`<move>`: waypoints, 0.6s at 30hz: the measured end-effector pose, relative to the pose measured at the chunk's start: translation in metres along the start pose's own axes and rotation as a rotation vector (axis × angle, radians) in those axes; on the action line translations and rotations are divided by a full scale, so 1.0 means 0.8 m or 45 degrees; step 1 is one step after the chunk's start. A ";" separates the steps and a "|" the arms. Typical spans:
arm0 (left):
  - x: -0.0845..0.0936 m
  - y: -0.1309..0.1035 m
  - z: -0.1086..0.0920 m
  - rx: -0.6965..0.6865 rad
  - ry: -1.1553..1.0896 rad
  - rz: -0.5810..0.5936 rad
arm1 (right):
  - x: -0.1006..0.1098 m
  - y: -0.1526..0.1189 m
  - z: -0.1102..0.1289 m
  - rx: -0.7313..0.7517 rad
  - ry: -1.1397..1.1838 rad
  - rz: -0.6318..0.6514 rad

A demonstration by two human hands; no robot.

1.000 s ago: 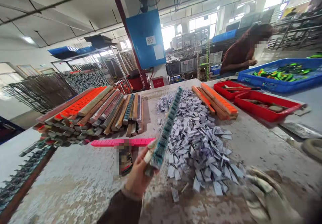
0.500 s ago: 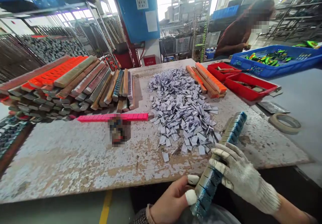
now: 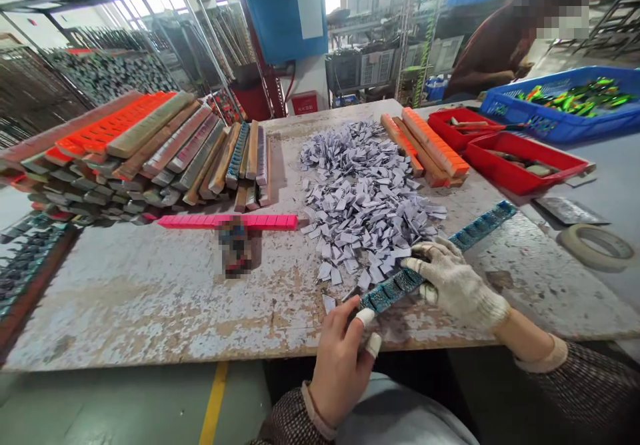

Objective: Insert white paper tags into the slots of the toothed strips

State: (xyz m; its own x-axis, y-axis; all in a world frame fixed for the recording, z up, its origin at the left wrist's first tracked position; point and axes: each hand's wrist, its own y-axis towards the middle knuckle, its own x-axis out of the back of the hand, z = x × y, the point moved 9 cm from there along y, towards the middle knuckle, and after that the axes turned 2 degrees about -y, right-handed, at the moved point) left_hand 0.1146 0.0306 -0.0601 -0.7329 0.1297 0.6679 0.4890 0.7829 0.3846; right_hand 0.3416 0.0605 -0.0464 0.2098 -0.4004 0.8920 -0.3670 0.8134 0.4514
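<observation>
A long wooden bar with a glittery blue, notched face [image 3: 483,226] slants over the front of the worktable, beside a heap of small white pieces [image 3: 357,198]. My right hand [image 3: 453,281], in a white knitted glove, is closed around the bar's middle. At its near end, my left hand [image 3: 340,358] grips with curled fingers. White covers wrap some of the left fingertips, and its thumb shows below the bar. A bright pink notched bar [image 3: 270,222] lies farther left, beside a small blurred-out object [image 3: 235,248].
Wooden bars [image 3: 150,145] are stacked at the left. Orange-faced bars [image 3: 435,141], a red tray [image 3: 525,171] and a blue crate [image 3: 555,121] of colourful pieces stand at the right. A tape roll [image 3: 595,246] lies near them. Another person [image 3: 485,51] is beyond.
The blue bar has moved up and forward from above my lap to over the tabletop, turned flatter, its blue face now upward. Both hands moved with it. The view has tilted down slightly.
</observation>
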 end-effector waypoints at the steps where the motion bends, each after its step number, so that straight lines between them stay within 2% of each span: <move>1: 0.000 -0.001 -0.002 0.002 -0.048 0.011 | 0.003 -0.006 0.001 0.006 0.007 0.014; 4: 0.001 -0.008 -0.007 -0.005 -0.179 0.063 | 0.016 -0.031 0.006 0.006 0.049 0.058; 7: 0.011 0.002 -0.001 -0.001 -0.069 0.026 | 0.025 -0.044 0.008 0.003 0.087 0.073; 10: 0.015 0.042 0.013 0.045 0.231 0.012 | 0.026 -0.036 0.011 0.020 0.112 0.068; 13: -0.004 0.090 0.026 0.109 0.464 0.206 | 0.021 -0.023 0.015 0.028 0.147 0.100; 15: -0.018 0.110 0.030 0.123 0.499 0.316 | 0.019 -0.021 0.015 0.024 0.163 0.116; 18: -0.026 0.120 0.029 0.115 0.458 0.339 | 0.019 -0.027 0.012 0.005 0.173 0.133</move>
State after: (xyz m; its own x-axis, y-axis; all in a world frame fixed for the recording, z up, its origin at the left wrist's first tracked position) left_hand 0.1658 0.1171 -0.0522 -0.3683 0.1265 0.9211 0.5834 0.8028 0.1230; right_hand 0.3441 0.0326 -0.0425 0.2909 -0.2531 0.9227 -0.3965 0.8458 0.3570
